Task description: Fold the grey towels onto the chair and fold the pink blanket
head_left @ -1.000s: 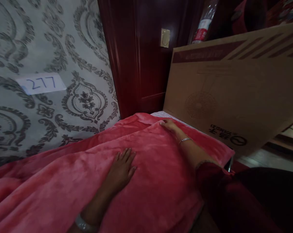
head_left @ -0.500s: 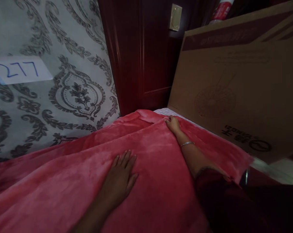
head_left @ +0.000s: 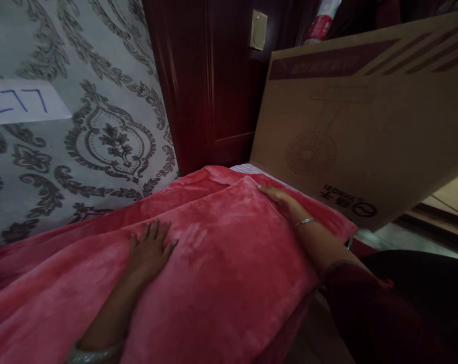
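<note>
— Hands, head view?
— Left hand (head_left: 150, 248) flat, fingers spread, on pink fleece blanket (head_left: 221, 263). Right hand (head_left: 280, 198) lies open along its far edge.
— Room?
— Tight: cardboard box (head_left: 350, 131) just beside; wallpapered wall (head_left: 80, 141) left.

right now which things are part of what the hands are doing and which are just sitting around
In hand:
- pink blanket
- left hand, flat on the blanket
- right hand, at the blanket's far corner

Lying about:
- cardboard box
- paper label on the wallpaper
- bottle
- wall switch
</note>
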